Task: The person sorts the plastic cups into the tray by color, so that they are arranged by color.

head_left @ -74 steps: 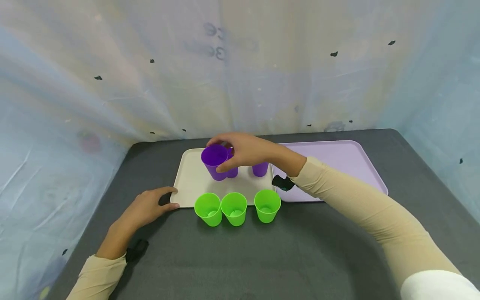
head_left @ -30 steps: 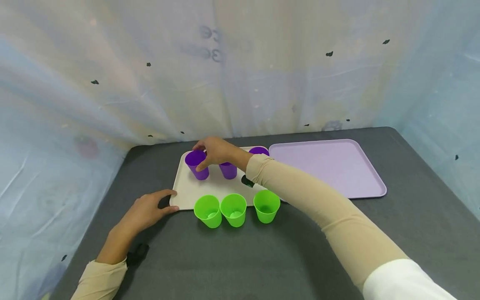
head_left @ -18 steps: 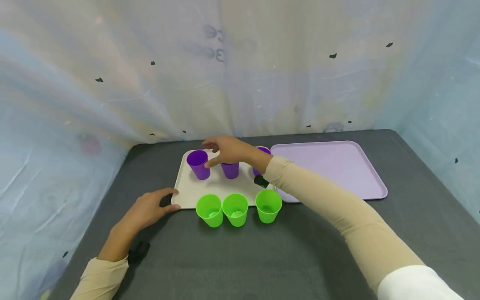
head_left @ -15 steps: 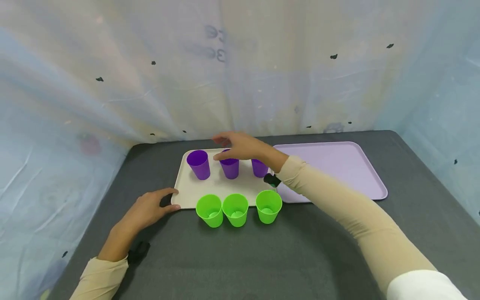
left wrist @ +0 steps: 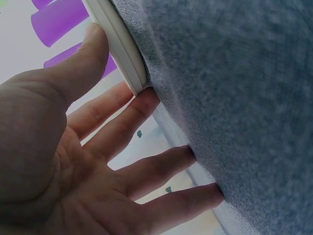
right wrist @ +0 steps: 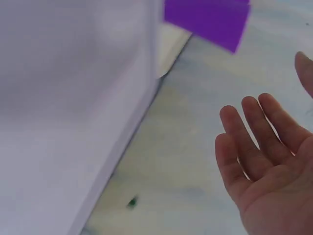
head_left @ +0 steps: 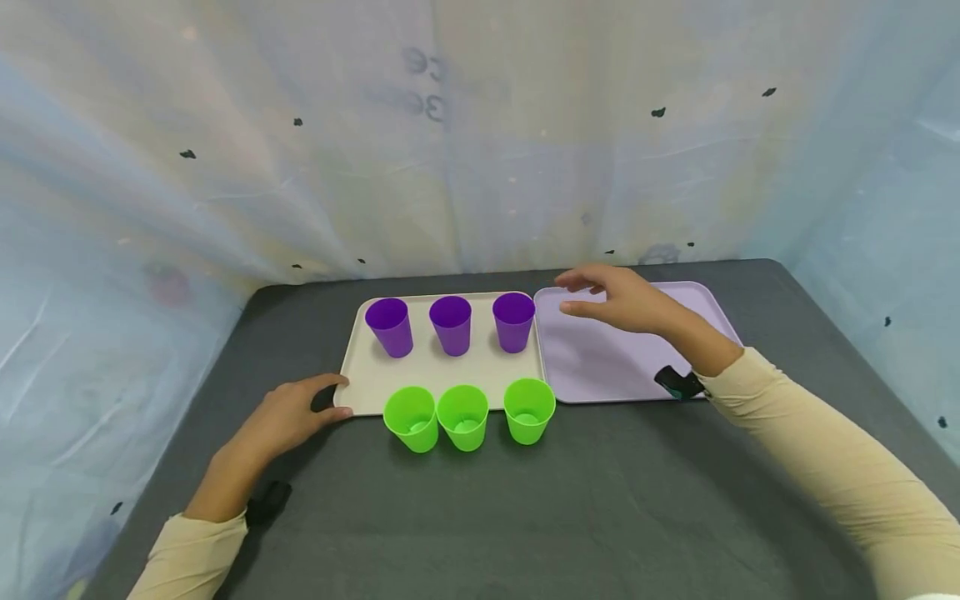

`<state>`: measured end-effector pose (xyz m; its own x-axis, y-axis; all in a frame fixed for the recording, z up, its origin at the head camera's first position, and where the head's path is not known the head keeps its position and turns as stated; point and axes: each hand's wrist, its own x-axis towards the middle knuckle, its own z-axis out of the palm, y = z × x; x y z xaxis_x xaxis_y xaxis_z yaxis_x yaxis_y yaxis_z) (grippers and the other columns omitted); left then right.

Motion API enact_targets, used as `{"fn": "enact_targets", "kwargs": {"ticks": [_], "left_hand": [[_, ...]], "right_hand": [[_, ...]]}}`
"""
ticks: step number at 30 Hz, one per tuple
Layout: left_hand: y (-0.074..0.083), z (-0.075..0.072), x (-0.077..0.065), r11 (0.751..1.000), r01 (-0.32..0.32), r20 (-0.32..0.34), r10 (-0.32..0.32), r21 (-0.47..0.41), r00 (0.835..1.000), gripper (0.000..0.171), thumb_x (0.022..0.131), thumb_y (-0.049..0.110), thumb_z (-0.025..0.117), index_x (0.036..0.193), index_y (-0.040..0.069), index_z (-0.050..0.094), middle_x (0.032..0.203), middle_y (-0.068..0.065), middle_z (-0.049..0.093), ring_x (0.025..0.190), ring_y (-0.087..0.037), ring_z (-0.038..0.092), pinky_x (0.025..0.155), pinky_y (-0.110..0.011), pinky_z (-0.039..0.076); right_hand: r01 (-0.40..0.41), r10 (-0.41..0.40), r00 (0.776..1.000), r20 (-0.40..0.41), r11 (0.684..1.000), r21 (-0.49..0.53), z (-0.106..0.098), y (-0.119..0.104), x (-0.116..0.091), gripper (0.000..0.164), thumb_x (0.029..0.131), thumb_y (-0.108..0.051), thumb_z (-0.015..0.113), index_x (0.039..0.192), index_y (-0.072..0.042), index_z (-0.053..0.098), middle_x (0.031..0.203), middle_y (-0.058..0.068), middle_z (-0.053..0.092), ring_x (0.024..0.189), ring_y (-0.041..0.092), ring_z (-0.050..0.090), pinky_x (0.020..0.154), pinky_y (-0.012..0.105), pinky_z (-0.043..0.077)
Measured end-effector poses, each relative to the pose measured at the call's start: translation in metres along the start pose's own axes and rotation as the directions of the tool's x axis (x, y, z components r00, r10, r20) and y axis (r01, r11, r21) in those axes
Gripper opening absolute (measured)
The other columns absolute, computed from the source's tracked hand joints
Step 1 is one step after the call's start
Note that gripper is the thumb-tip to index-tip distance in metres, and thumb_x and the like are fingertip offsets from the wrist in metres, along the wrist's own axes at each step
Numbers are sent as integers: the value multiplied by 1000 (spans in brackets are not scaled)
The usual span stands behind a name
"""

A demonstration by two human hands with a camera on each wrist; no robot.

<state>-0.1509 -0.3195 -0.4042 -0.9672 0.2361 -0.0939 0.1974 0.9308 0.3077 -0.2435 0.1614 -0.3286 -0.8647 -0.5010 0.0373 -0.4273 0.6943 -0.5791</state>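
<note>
My left hand (head_left: 288,412) touches the near left corner of a cream tray (head_left: 375,387), thumb on its rim and fingers fairly straight. The left wrist view shows the left hand's fingers (left wrist: 168,169) spread against the grey cloth by the tray's rim (left wrist: 120,46). On that tray stand three upright cups: a left purple cup (head_left: 392,329), a middle purple cup (head_left: 452,327) and a right purple cup (head_left: 514,323). My right hand (head_left: 622,302) hovers over a lilac tray (head_left: 592,367), holding nothing, its fingers loosely extended in the right wrist view.
Along the cream tray's front edge stand a left green cup (head_left: 412,419), a middle green cup (head_left: 463,418) and a right green cup (head_left: 529,412), all upright. The trays lie side by side on a dark grey table (head_left: 480,517). A pale patterned curtain (head_left: 480,167) rises behind.
My right hand set the left purple cup down at the cream tray's left end and let go of it. Then it moved right, over the lilac tray. My left hand stayed at the tray corner.
</note>
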Motion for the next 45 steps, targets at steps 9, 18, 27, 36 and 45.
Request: {"fn": "enact_targets", "kwargs": {"ticks": [9, 18, 27, 36, 45], "left_hand": [[-4, 0, 1, 1000, -5, 17, 5, 1, 1000, 56, 91, 45, 70, 135, 13, 60, 132, -24, 63, 120, -48, 59, 95, -66, 46], [-9, -1, -5, 1000, 10, 18, -10, 4, 1000, 55, 91, 44, 69, 135, 13, 59, 132, -25, 63, 119, -49, 59, 94, -66, 46], [-11, 2, -7, 1000, 19, 35, -18, -6, 999, 57, 93, 45, 68, 138, 12, 57, 137, -24, 59, 124, -50, 55, 97, -67, 45], [-7, -3, -9, 1000, 19, 35, -19, 9, 999, 57, 93, 47, 67, 138, 13, 57, 137, -24, 59, 124, -50, 55, 95, -69, 44], [1, -3, -14, 996, 70, 43, -72, 54, 996, 60, 92, 52, 66, 139, 16, 57, 137, -23, 60, 120, -49, 58, 84, -68, 49]], "right_hand": [[-1, -31, 990, -134, 972, -235, -14, 64, -72, 43, 94, -38, 68, 132, -19, 63, 130, 1, 65, 119, 24, 60, 96, 52, 48], [-84, 8, 961, -277, 962, -261, -34, 118, -124, 36, 93, -26, 70, 128, -17, 67, 121, 4, 69, 102, -1, 55, 83, 32, 45], [-72, -36, 946, -321, 946, -317, -30, 151, -159, 35, 86, -20, 76, 120, -15, 70, 112, 6, 71, 101, -26, 38, 80, 18, 39], [-12, -171, 917, -360, 891, -454, -12, 144, -180, 32, 77, -13, 82, 108, -14, 74, 104, 2, 74, 89, 18, 65, 79, 24, 42], [-71, -114, 910, -399, 905, -420, -1, 134, -186, 36, 74, -21, 86, 107, -19, 74, 105, 0, 72, 92, 18, 63, 81, 26, 39]]}}
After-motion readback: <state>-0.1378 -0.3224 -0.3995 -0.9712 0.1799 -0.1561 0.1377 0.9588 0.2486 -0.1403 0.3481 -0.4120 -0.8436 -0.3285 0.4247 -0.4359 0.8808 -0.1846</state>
